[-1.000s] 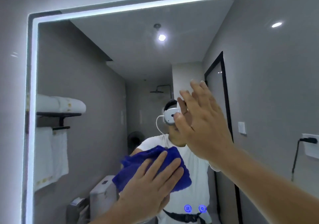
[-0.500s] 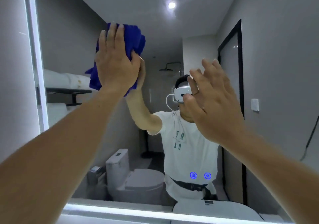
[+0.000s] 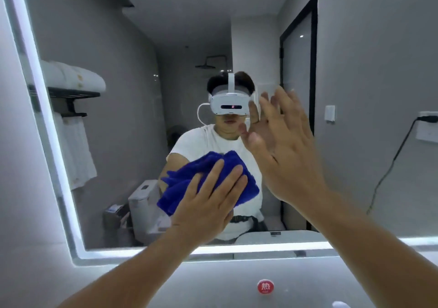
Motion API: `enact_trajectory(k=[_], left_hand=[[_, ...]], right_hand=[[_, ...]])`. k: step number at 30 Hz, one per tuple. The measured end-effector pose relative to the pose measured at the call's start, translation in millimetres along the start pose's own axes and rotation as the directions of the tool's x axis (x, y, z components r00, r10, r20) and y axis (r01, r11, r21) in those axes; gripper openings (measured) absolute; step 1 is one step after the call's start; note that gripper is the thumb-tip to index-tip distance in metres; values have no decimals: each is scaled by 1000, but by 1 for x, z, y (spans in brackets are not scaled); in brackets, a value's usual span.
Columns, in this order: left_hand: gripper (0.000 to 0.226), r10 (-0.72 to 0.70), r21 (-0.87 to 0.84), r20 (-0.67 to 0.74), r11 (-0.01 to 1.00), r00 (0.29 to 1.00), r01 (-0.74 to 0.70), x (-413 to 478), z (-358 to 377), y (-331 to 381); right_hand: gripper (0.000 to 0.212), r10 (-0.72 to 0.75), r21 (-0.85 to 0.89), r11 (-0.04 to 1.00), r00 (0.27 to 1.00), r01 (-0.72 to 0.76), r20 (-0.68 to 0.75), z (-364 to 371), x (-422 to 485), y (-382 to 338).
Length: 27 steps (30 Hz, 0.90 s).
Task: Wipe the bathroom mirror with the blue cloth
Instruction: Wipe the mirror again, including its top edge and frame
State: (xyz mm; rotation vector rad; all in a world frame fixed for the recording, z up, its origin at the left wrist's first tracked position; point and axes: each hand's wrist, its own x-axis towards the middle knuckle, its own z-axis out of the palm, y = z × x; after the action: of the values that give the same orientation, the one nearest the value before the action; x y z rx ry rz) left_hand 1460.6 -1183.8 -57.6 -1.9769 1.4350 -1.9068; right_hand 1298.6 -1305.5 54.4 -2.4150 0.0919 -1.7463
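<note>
Cloth point(image 3: 208, 179), deep blue and bunched into soft plush folds, lay pressed against the lower middle of the mirror point(image 3: 118, 82) under the left hand point(image 3: 208, 203), whose straight fingers point(image 3: 213, 177) were spread flat over it. Wiping looked underway, not finished; I could not tell from the glass which areas were already clean, since no streaks showed. The right hand point(image 3: 284, 151) rested flat on the mirror just beside the cloth, fingers straight and slightly apart, bracing.

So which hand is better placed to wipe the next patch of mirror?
Left. The left hand already presses the blue cloth flat on the mirror; the right hand is spread open with no cloth.
</note>
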Motion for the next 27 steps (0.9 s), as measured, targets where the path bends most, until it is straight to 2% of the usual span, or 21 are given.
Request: enact_trajectory(k=[3, 7, 11, 13, 14, 17, 18, 19, 20, 21, 22, 24, 25, 27], left_hand=[[89, 181, -39, 141, 983, 973, -177, -41, 4, 15], [106, 423, -159, 324, 906, 846, -392, -75, 2, 15], [110, 532, -171, 333, 846, 779, -505, -75, -2, 3], [111, 565, -124, 281, 823, 776, -555, -60, -5, -14], [109, 555, -77, 238, 829, 797, -554, -44, -9, -29], [79, 398, 125, 53, 907, 916, -402, 33, -33, -94], [72, 265, 171, 2, 950, 964, -261, 60, -41, -116], [68, 70, 163, -58, 985, 996, -60, 84, -48, -133], [65, -163, 92, -123, 980, 979, 175, 103, -54, -145], [62, -372, 8, -170, 926, 913, 378, 116, -58, -148], [61, -513, -47, -198, 856, 835, 515, 121, -59, -143], [60, -651, -112, -223, 756, 725, 645, 115, -52, -121], [60, -675, -136, -216, 736, 705, 663, 106, -47, -107], [63, -656, -152, -161, 755, 738, 638, 76, -32, -73]], right_hand=[[60, 53, 10, 999, 998, -53, 17, 1, -17, -11], [68, 88, -6, 996, 994, -88, 66, -7, -34, -18], [65, 73, -16, 997, 994, -72, 81, -25, -39, -14], [64, 36, -31, 999, 996, -34, 77, -31, -38, -11], [64, 21, -43, 999, 997, -18, 71, -33, -36, -11], [63, -4, -82, 997, 996, 11, 84, -33, -23, -16], [62, -8, -84, 996, 997, 15, 82, -32, -18, -18], [61, -10, -80, 997, 997, 16, 74, -31, -15, -20], [60, -11, -72, 997, 998, 16, 62, -30, -13, -22], [60, -12, -60, 998, 999, 15, 46, -28, -11, -24], [60, -13, -48, 999, 1000, 15, 29, -27, -10, -25], [59, -7, -22, 1000, 1000, 7, 2, -24, -10, -26], [59, 1, -11, 1000, 1000, -2, -4, -23, -11, -25], [60, 9, -3, 1000, 1000, -9, 12, -20, -14, -25]])
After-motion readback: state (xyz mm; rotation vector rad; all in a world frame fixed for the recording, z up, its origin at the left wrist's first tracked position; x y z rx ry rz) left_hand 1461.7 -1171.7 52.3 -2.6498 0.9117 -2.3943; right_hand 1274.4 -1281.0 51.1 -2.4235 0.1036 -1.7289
